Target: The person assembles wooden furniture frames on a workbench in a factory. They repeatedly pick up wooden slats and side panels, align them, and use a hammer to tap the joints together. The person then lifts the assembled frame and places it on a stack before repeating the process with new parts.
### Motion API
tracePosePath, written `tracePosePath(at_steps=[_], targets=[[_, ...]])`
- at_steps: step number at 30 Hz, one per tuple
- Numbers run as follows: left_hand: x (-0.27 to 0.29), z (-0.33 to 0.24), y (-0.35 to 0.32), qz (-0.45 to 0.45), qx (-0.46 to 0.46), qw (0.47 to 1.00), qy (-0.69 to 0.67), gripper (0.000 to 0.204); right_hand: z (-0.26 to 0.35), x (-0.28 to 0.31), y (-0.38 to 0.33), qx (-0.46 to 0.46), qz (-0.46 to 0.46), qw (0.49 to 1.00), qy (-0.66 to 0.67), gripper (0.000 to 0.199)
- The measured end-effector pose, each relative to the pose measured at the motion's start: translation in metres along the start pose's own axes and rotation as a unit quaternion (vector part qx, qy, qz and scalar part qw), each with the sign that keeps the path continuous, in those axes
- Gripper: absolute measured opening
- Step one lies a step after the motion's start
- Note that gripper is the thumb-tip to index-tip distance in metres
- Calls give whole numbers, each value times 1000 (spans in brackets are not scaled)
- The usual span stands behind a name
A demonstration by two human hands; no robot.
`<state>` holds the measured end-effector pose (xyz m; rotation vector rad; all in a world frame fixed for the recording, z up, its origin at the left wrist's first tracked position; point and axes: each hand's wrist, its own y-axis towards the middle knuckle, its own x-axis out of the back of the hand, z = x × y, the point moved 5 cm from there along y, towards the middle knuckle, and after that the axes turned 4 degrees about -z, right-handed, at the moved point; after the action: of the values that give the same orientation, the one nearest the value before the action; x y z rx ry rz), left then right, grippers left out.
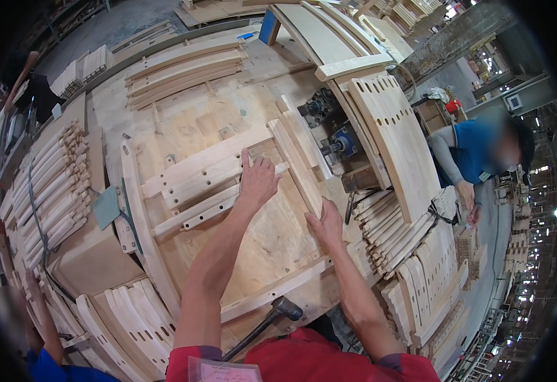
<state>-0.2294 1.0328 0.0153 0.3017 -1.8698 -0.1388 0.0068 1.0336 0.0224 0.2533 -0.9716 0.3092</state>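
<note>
On the work table lies a partly joined wooden frame. My left hand (259, 180) is closed over the right end of a narrow wooden rail (195, 215) with dark holes, its index finger stretched onto a wider drilled board (208, 165) above. My right hand (326, 224) grips the near end of a wooden post (296, 167) along the frame's right side, thumb on its inner face. Another long post (144, 216) forms the left side. A black-headed mallet (286, 309) lies by the near bar (278, 288), close to my body.
Curved slats (186, 73) lie at the table's far side. Bundled spindles (52, 191) stand left, more (386, 232) right. A blue clamp motor (342, 143) sits beside slotted boards (393, 134). A person in blue (482, 149) works at right; another person's arm (46, 325) shows lower left.
</note>
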Motion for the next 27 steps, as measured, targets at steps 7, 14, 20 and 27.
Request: tracePosePath(at_steps=[7, 14, 20, 27], targets=[[5, -3, -1, -7, -8, 1000, 21, 40, 7, -3, -7, -10, 3, 1000, -4, 55], [2, 1, -7, -84, -5, 996, 22, 46, 22, -8, -10, -7, 16, 1000, -3, 57], [13, -1, -8, 13, 49, 998, 21, 60, 22, -4, -18, -3, 7, 999, 32, 55], [44, 8, -74, -149, 110, 980, -69, 52, 32, -9, -20, -9, 41, 999, 25, 63]])
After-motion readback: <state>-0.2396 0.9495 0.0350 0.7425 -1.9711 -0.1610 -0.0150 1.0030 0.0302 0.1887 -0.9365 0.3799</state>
